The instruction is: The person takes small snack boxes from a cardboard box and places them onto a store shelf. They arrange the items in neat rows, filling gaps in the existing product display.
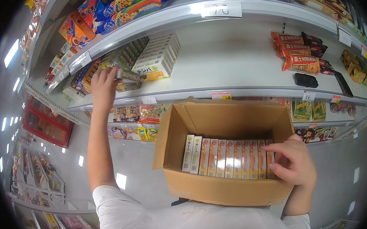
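Observation:
My left hand [104, 82] reaches onto the shelf at the left, its fingers closed on the end of a small dark green snack box [130, 76]. Behind that box runs a row of similar dark green boxes [131, 51]. White snack boxes [157, 60] stand in a neat row just to their right. In front of my body is an uncovered cardboard carton [223, 189]. Inside it stand two white boxes [191, 155] and several orange-and-white boxes [229, 159]. My right hand [295, 163] is at the carton's right wall, thumb and index finger apart beside the rightmost orange-and-white box.
Red biscuit packs [297, 55] lie farther right on the shelf [222, 56], near a black object [305, 80]. A price rail [188, 97] edges the shelf. Bagged snacks [153, 112] fill lower shelves. A red cabinet [47, 121] stands at the left on the grey floor.

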Demonstrator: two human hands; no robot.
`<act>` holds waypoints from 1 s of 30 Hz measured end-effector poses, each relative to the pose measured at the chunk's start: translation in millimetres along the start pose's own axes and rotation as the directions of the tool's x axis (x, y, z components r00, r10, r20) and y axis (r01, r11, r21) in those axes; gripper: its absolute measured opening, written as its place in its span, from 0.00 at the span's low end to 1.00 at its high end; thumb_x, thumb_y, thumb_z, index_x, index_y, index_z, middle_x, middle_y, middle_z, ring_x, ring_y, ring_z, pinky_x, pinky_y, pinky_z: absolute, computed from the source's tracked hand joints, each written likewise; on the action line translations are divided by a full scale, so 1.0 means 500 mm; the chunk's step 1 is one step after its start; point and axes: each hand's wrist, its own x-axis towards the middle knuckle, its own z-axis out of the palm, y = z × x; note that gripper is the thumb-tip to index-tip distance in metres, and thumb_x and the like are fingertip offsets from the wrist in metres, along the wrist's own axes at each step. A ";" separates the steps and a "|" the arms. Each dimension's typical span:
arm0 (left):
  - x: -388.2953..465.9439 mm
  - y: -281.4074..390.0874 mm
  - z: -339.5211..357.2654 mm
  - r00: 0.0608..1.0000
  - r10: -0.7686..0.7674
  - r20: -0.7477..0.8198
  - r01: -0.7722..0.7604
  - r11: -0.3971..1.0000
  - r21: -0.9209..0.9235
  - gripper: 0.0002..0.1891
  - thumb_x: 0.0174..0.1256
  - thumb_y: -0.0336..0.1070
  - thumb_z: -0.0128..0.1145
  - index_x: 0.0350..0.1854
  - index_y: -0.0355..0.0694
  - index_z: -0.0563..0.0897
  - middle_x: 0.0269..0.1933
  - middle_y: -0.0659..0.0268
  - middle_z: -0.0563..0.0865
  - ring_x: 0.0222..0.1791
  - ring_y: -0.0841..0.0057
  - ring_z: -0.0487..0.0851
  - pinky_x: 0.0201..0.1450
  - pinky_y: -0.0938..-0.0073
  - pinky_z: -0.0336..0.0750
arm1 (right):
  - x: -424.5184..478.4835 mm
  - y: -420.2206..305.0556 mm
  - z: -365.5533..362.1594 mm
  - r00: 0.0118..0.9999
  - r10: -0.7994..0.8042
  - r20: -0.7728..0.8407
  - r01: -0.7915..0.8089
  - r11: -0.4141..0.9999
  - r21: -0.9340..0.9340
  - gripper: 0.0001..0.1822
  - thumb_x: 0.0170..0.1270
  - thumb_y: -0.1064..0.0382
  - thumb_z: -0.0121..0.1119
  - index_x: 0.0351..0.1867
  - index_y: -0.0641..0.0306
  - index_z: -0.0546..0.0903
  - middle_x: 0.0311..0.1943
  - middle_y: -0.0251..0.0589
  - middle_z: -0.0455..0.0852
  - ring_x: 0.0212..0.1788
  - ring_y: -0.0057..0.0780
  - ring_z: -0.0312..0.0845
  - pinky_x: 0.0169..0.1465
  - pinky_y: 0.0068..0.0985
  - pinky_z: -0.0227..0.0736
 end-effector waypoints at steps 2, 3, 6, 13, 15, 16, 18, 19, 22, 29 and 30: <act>-0.016 -0.049 0.010 0.999 -0.039 -0.011 0.040 0.995 0.092 0.30 0.63 0.41 0.77 0.69 0.51 0.86 0.61 0.64 0.89 0.66 0.57 0.83 0.64 0.53 0.77 | 0.001 0.000 0.000 1.000 -0.008 -0.006 0.008 1.000 -0.010 0.22 0.58 0.56 0.76 0.56 0.53 0.93 0.26 0.27 0.89 0.28 0.29 0.84 0.45 0.32 0.66; -0.023 -0.069 0.016 0.998 -0.056 -0.004 0.056 0.990 0.128 0.29 0.64 0.41 0.76 0.70 0.53 0.86 0.63 0.65 0.89 0.66 0.57 0.83 0.65 0.53 0.76 | 0.004 -0.001 -0.001 1.000 -0.009 -0.006 0.009 1.000 -0.010 0.22 0.58 0.56 0.76 0.56 0.53 0.93 0.26 0.27 0.89 0.28 0.29 0.84 0.45 0.32 0.66; -0.025 -0.095 0.040 0.998 -0.062 0.025 0.059 0.990 0.126 0.29 0.65 0.41 0.75 0.70 0.53 0.86 0.64 0.67 0.89 0.67 0.57 0.83 0.65 0.52 0.76 | 0.009 -0.005 -0.001 1.000 -0.003 0.002 0.003 1.000 -0.015 0.22 0.57 0.56 0.76 0.55 0.54 0.93 0.26 0.27 0.89 0.28 0.30 0.83 0.45 0.32 0.66; -0.004 -0.105 0.119 0.990 -0.141 0.026 0.139 0.988 0.069 0.30 0.66 0.36 0.73 0.72 0.51 0.85 0.63 0.64 0.88 0.64 0.56 0.84 0.64 0.53 0.80 | 0.010 0.006 0.001 1.000 0.001 -0.012 -0.001 1.000 -0.022 0.23 0.54 0.57 0.78 0.53 0.54 0.93 0.21 0.26 0.85 0.26 0.30 0.80 0.44 0.34 0.63; 0.004 -0.104 0.138 0.985 -0.162 0.051 0.162 0.987 0.010 0.31 0.67 0.33 0.72 0.74 0.51 0.84 0.64 0.62 0.88 0.63 0.54 0.85 0.64 0.52 0.81 | 0.007 0.006 0.002 1.000 0.006 -0.009 -0.006 1.000 -0.027 0.23 0.54 0.57 0.78 0.53 0.54 0.93 0.20 0.27 0.83 0.25 0.30 0.79 0.43 0.34 0.62; 0.003 -0.106 0.143 0.987 -0.156 0.030 0.156 0.988 0.018 0.31 0.67 0.32 0.71 0.75 0.51 0.83 0.64 0.61 0.88 0.63 0.54 0.85 0.65 0.52 0.81 | 0.007 0.005 0.000 1.000 0.005 -0.007 -0.006 1.000 -0.027 0.23 0.54 0.56 0.78 0.53 0.54 0.93 0.20 0.27 0.83 0.25 0.30 0.79 0.43 0.34 0.62; 0.005 -0.102 0.152 0.991 -0.132 -0.007 0.132 0.991 0.024 0.31 0.68 0.31 0.71 0.76 0.51 0.83 0.65 0.61 0.88 0.64 0.54 0.84 0.66 0.52 0.81 | 0.003 0.003 0.001 1.000 0.009 -0.011 -0.009 1.000 -0.026 0.22 0.55 0.56 0.77 0.53 0.54 0.93 0.20 0.27 0.82 0.25 0.30 0.79 0.43 0.34 0.61; 0.002 -0.101 0.153 0.990 -0.141 -0.011 0.142 0.990 0.024 0.32 0.68 0.31 0.71 0.76 0.51 0.82 0.66 0.61 0.87 0.64 0.53 0.84 0.66 0.53 0.81 | 0.002 0.003 0.001 1.000 0.005 -0.015 -0.005 1.000 -0.026 0.22 0.55 0.56 0.77 0.54 0.54 0.93 0.20 0.26 0.83 0.25 0.30 0.79 0.43 0.34 0.61; 0.000 -0.096 0.154 0.988 -0.150 -0.028 0.151 0.989 0.011 0.32 0.68 0.30 0.70 0.76 0.51 0.82 0.68 0.60 0.87 0.65 0.53 0.84 0.67 0.53 0.81 | -0.002 0.004 0.003 1.000 0.001 -0.022 -0.002 1.000 -0.021 0.22 0.56 0.55 0.77 0.54 0.54 0.93 0.20 0.26 0.83 0.25 0.30 0.79 0.43 0.34 0.61; -0.010 -0.085 0.153 0.980 -0.188 -0.067 0.190 0.982 0.016 0.32 0.71 0.31 0.70 0.78 0.47 0.78 0.73 0.57 0.83 0.73 0.48 0.79 0.72 0.50 0.78 | 0.004 0.005 0.002 1.000 -0.005 -0.017 0.004 0.999 -0.033 0.22 0.58 0.55 0.77 0.55 0.54 0.93 0.20 0.26 0.83 0.26 0.29 0.79 0.43 0.34 0.62; -0.012 -0.081 0.153 0.977 -0.200 -0.070 0.202 0.979 0.032 0.32 0.72 0.32 0.70 0.78 0.47 0.78 0.74 0.56 0.82 0.75 0.47 0.78 0.73 0.49 0.78 | 0.005 0.005 0.002 1.000 -0.009 -0.019 0.009 1.000 -0.029 0.22 0.58 0.55 0.77 0.55 0.54 0.93 0.20 0.26 0.83 0.26 0.29 0.79 0.43 0.33 0.62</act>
